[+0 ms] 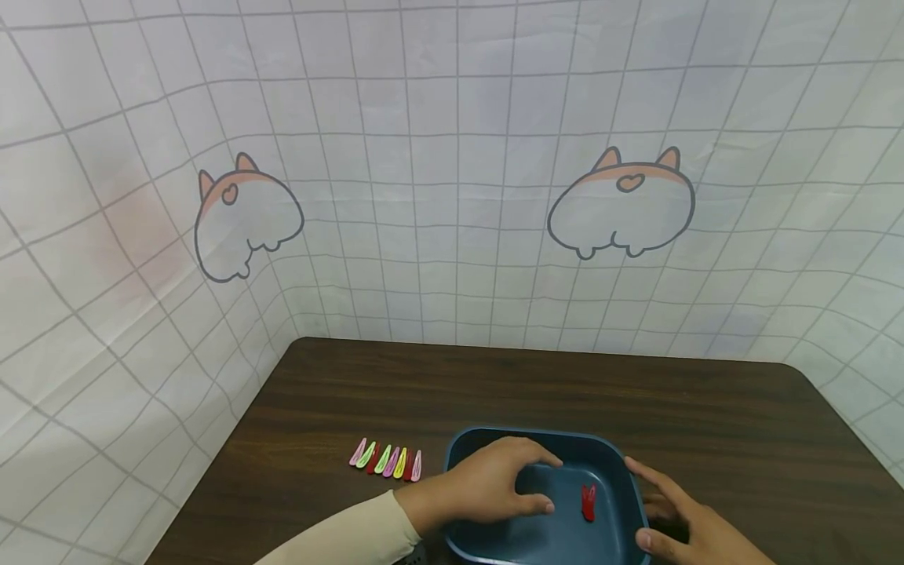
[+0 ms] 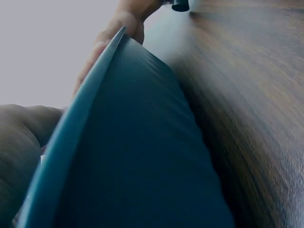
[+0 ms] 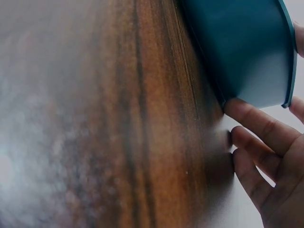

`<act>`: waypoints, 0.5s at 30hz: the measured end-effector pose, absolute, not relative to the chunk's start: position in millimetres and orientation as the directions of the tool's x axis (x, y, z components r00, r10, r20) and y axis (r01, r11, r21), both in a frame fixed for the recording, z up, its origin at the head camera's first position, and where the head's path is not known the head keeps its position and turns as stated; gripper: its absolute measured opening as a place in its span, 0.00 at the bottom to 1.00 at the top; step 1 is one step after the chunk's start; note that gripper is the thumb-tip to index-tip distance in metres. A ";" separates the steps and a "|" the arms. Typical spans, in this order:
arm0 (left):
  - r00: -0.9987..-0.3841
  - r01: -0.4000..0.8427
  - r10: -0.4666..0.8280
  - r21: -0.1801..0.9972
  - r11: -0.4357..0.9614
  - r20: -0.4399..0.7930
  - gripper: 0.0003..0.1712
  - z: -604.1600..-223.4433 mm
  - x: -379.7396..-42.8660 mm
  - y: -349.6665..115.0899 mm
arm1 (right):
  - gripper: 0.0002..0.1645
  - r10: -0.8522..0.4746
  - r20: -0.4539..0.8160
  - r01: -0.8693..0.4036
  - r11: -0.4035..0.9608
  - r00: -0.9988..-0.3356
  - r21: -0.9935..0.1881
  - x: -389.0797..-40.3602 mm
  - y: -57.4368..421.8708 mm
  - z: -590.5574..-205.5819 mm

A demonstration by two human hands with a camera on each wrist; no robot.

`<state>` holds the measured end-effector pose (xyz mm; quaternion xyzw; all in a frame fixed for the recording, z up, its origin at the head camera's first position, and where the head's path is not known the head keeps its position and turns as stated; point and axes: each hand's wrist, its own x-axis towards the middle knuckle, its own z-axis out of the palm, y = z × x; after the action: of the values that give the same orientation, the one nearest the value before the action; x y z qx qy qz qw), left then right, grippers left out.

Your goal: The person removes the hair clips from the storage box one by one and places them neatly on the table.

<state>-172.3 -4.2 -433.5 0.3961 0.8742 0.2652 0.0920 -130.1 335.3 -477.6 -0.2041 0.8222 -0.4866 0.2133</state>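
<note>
A dark blue rectangular tray [image 1: 537, 433] sits near the front of the table, with red hair clips [image 1: 588, 503] lying on its floor towards the right. My left hand [image 1: 490, 480] reaches in over the tray's left side, thumb and index finger spread apart, nothing between them. At the right side, my right hand [image 1: 681, 522] rests against the tray, its index fingertip and thumb at the rim. The right wrist view shows another fingertip [image 3: 235, 107] touching the tray's outer wall low down, with further fingers at the tabletop. To the left lies a row of colourful snap hair clips [image 1: 385, 461].
The dark wooden table [image 1: 565, 373] has rounded far corners. A white gridded cloth [image 1: 438, 235] with animal drawings hangs behind it and along the sides. The tray's raised wall [image 2: 137, 142] stands close beside my left hand in the left wrist view.
</note>
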 end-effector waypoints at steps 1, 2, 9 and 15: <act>-0.671 0.641 0.740 0.535 0.550 0.045 0.30 -434.1 -171.8 -2.8 | 0.46 -0.544 -0.153 -0.130 0.445 -0.825 -0.886 -130.2 335.0 -477.2; -0.674 0.639 0.738 0.533 0.554 0.040 0.30 -434.2 -171.3 -1.2 | 0.46 -0.546 -0.153 -0.131 0.446 -0.824 -0.885 -130.2 334.8 -476.9; -0.683 0.635 0.730 0.521 0.570 0.034 0.29 -434.3 -168.5 10.4 | 0.46 -0.564 -0.144 -0.124 0.409 -0.813 -0.904 -130.1 335.1 -477.6; -0.681 0.661 0.730 0.483 0.575 0.062 0.29 -434.6 -165.6 21.0 | 0.46 -0.570 -0.140 -0.148 0.430 -0.809 -0.891 -130.1 337.1 -477.9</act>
<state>-165.6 21.0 -434.6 0.3930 0.8845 0.2409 0.0719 -130.1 337.1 -477.9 -0.2199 0.8172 -0.4866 0.2168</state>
